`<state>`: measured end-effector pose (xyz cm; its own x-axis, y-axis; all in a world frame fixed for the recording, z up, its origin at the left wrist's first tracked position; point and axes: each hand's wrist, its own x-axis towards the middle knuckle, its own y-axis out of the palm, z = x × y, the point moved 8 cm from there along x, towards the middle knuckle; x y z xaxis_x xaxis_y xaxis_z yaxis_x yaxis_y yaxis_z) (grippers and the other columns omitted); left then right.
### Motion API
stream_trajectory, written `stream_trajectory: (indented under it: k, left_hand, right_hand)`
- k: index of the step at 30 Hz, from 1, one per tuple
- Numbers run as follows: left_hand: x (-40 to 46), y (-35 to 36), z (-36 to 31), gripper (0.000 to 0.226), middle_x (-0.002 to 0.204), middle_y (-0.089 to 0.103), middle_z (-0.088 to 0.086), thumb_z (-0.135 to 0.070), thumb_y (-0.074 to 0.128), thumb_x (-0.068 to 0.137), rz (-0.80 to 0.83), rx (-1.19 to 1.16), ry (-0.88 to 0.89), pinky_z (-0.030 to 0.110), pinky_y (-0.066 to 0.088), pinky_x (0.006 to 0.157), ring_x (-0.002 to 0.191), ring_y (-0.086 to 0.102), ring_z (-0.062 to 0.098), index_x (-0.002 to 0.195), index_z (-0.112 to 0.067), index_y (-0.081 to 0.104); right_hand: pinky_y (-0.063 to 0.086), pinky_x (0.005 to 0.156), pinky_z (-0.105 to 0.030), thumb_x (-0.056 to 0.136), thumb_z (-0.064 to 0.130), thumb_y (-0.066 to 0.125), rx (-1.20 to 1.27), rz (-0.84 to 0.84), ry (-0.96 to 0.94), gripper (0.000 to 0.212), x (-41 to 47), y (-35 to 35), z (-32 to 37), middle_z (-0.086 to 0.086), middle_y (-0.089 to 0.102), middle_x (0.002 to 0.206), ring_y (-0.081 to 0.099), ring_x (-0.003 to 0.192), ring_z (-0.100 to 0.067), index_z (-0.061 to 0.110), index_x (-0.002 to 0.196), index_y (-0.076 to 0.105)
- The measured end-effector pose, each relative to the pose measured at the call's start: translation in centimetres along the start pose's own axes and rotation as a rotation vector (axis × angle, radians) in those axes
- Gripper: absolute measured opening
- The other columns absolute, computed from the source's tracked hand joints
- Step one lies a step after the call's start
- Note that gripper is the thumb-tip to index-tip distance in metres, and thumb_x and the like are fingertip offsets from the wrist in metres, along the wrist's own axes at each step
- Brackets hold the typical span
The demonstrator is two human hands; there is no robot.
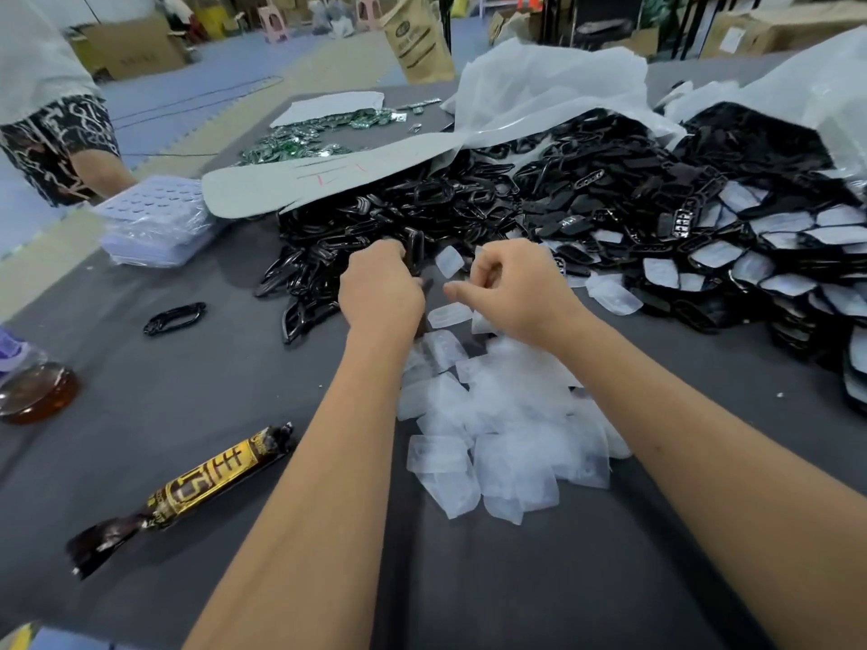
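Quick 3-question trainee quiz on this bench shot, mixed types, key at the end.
1. True or false: the left hand grips a black frame.
2. The pile of clear films lies: A) on the grey cloth, B) on the plastic trays, C) inside the white bag?
3. Fill in: the gold-wrapped stick lies to the ___ of the left hand.
Key: 1 true; 2 A; 3 left.

Left forearm [328, 462] and right forearm [703, 415], both bare.
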<state>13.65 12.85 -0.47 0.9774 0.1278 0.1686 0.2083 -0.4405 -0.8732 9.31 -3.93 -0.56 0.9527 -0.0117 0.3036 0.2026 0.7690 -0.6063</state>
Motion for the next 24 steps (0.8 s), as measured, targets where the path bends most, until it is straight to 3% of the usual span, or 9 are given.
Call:
stream_trajectory:
  k: [3,7,9,12,14,17,20,24]
  left_hand:
    - [-0.1,0.3,-1.2,0.017,0.083,0.057,-0.002,-0.023,0.077,0.091,-0.101,-0.188,0.047,0.033,0.037,0.069,0.077,0.05,0.023,0.091,-0.02,0.06]
    - [-0.6,1.2,-2.7,0.022,0.082,0.064,-0.005,-0.02,0.084,0.083,-0.092,-0.563,0.08,0.038,0.055,0.081,0.082,0.066,0.021,0.095,-0.02,0.065]
    - [-0.8,2.0,-2.6,0.023,0.079,0.068,0.001,-0.017,0.086,0.082,-0.065,-0.666,0.046,0.046,0.061,0.077,0.076,0.072,0.027,0.09,-0.019,0.064]
    - [-1.0,2.1,-1.7,0.025,0.076,0.071,0.006,-0.022,0.086,0.083,-0.132,-0.712,0.009,0.05,0.061,0.072,0.069,0.073,0.03,0.086,-0.02,0.061]
    - [-1.1,2.0,-1.4,0.024,0.075,0.07,0.006,-0.021,0.083,0.086,-0.164,-0.752,0.012,0.048,0.062,0.071,0.065,0.074,0.028,0.094,-0.021,0.061]
    - [-1.3,2.2,-2.1,0.024,0.071,0.062,-0.002,-0.012,0.07,0.095,-0.112,-0.802,0.081,0.042,0.064,0.067,0.057,0.072,0.02,0.113,-0.025,0.061]
    - [-1.2,2.5,-2.7,0.023,0.078,0.054,-0.003,-0.006,0.059,0.094,-0.05,-0.795,0.118,0.04,0.06,0.071,0.07,0.067,0.026,0.105,-0.027,0.06]
    - [-1.0,3.1,-3.1,0.016,0.088,0.047,0.0,-0.018,0.064,0.092,0.004,-0.963,0.077,0.038,0.048,0.07,0.077,0.051,0.023,0.101,-0.029,0.056]
  right_hand:
    - [0.042,0.056,-0.026,0.085,0.009,0.073,0.05,-0.092,0.064,0.021,-0.3,-1.8,-1.5,0.003,0.056,0.052,0.048,0.047,-0.006,0.005,0.069,0.059]
    - [0.045,0.05,-0.022,0.085,-0.002,0.066,0.281,-0.162,0.13,0.02,-0.8,-3.6,-3.5,-0.014,0.069,0.073,0.062,0.051,-0.013,0.014,0.081,0.056]
    - [0.044,0.047,-0.023,0.085,-0.005,0.069,0.448,-0.16,0.166,0.025,-1.1,-4.0,-4.5,-0.019,0.068,0.08,0.064,0.053,-0.019,0.014,0.095,0.057]
    - [0.043,0.045,-0.025,0.087,-0.007,0.071,0.595,-0.176,0.181,0.026,-1.5,-4.0,-5.5,-0.011,0.065,0.073,0.06,0.057,-0.024,0.009,0.105,0.062]
    - [0.042,0.045,-0.023,0.09,-0.009,0.069,0.669,-0.197,0.18,0.022,-1.7,-4.0,-5.9,-0.008,0.062,0.07,0.058,0.058,-0.024,0.004,0.107,0.064]
    - [0.045,0.049,-0.021,0.092,-0.013,0.063,0.724,-0.221,0.17,0.024,-1.9,-4.3,-6.0,-0.017,0.059,0.076,0.059,0.058,-0.019,0.002,0.11,0.067]
    - [0.05,0.055,-0.024,0.092,-0.016,0.06,0.745,-0.227,0.154,0.028,-2.0,-4.5,-6.1,-0.011,0.061,0.074,0.065,0.06,-0.017,0.003,0.112,0.068]
    - [0.054,0.061,-0.03,0.091,-0.015,0.065,0.726,-0.211,0.107,0.031,-2.1,-4.5,-5.9,0.004,0.062,0.068,0.07,0.069,-0.022,0.005,0.114,0.066]
